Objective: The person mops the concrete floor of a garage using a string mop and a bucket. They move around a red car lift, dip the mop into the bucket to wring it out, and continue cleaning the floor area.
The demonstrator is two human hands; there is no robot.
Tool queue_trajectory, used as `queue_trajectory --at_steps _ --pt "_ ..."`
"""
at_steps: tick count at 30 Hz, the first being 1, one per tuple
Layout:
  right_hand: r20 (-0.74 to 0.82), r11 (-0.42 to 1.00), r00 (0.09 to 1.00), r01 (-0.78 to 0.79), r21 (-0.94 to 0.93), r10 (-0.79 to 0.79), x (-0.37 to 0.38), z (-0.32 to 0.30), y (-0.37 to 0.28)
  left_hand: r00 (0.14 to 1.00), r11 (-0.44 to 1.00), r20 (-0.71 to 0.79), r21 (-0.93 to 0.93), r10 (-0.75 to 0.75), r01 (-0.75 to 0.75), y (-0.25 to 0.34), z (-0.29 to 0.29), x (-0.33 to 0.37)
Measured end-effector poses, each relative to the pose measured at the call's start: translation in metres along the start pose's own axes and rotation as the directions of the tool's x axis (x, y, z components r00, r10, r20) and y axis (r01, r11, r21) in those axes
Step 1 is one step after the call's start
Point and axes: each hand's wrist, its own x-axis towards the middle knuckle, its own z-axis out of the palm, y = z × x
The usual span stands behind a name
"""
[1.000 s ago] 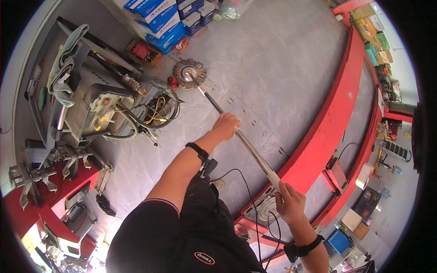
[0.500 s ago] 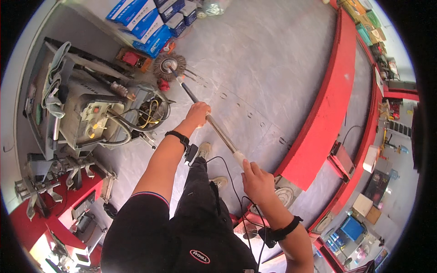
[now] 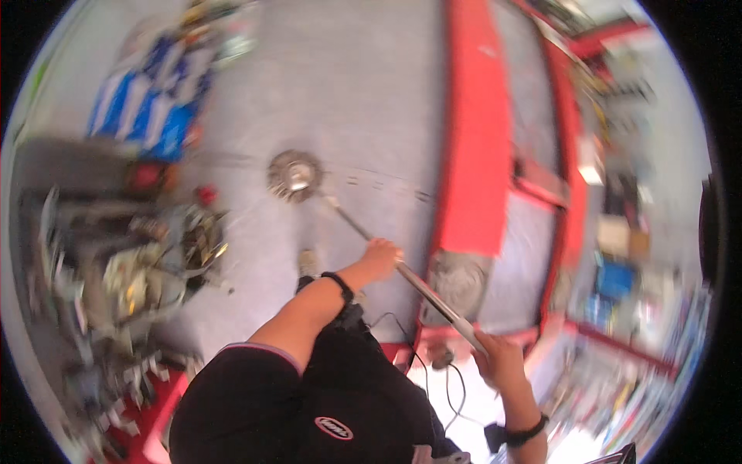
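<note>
A mop with a round grey fringed head (image 3: 295, 176) and a long metal pole (image 3: 427, 291) runs diagonally across the middle. The head rests on the grey floor. My left hand (image 3: 381, 259) is wrapped round the pole at about its middle. Nearer to me, on the right, my right hand (image 3: 498, 359) grips the pale end of the pole. Both wrists wear black bands, and thin dark cables hang beside my legs.
A long red ramp-like platform (image 3: 475, 131) stands right of the mop. To the left are a blurred grey machine with cables (image 3: 139, 274) and stacked blue-and-white boxes (image 3: 151, 116). A small red object (image 3: 206, 193) lies on the floor. Shelved goods (image 3: 618, 371) fill the lower right.
My view has turned, smearing the surroundings. The mop head has come away from the boxes and machine onto open floor nearer the red platform. Both hands keep their hold.
</note>
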Motion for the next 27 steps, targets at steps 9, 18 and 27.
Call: queue_trajectory --at_steps 9,18,27 --pt "-0.302 0.585 0.561 -0.434 0.685 0.771 -0.136 -0.019 0.043 0.975 0.986 0.166 0.051 0.149 -0.159 0.042 0.004 0.04" --pt "-0.033 0.257 0.401 -0.52 0.815 0.915 -0.182 0.242 0.119 0.986 0.992 0.132 -0.079 0.106 -0.096 -0.024 -0.071 0.104" --pt "0.328 -0.038 0.366 -0.615 0.788 0.871 -0.171 0.394 0.124 0.965 0.903 0.139 -0.343 -0.224 0.259 -0.043 -0.107 0.1"
